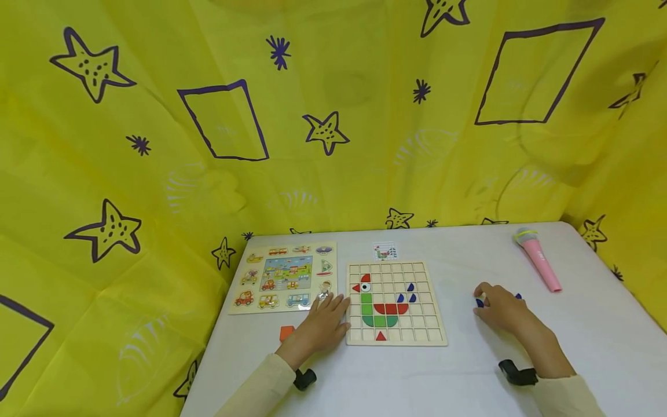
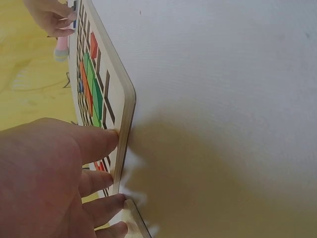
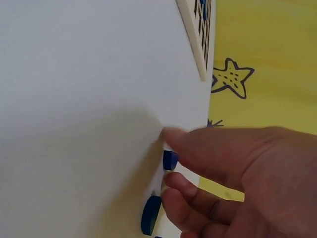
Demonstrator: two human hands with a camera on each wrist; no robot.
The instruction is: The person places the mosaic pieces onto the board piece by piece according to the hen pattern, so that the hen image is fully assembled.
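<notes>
My left hand (image 1: 323, 321) rests along the left edge of a wooden grid board (image 1: 411, 342), fingers extended, with thumb and fingertips at its rim in the left wrist view. Coloured pieces on the board form a bird: green squares (image 1: 367, 310), a red body (image 1: 383, 308), a round eye tile (image 1: 366, 287) and several blue pieces (image 1: 410, 286). Right of the board, my right hand (image 1: 502, 307) pinches a small blue piece (image 3: 170, 159) between thumb and fingers, low over the table. Another blue piece (image 3: 151, 215) lies beside the fingertips.
A vehicle picture puzzle (image 1: 237, 304) lies left of the board, partly under my left fingers. An orange block (image 1: 286, 333) sits near my left wrist. Behind the board is a small bird picture card (image 1: 385, 251). A pink microphone (image 1: 542, 263) lies at the back right.
</notes>
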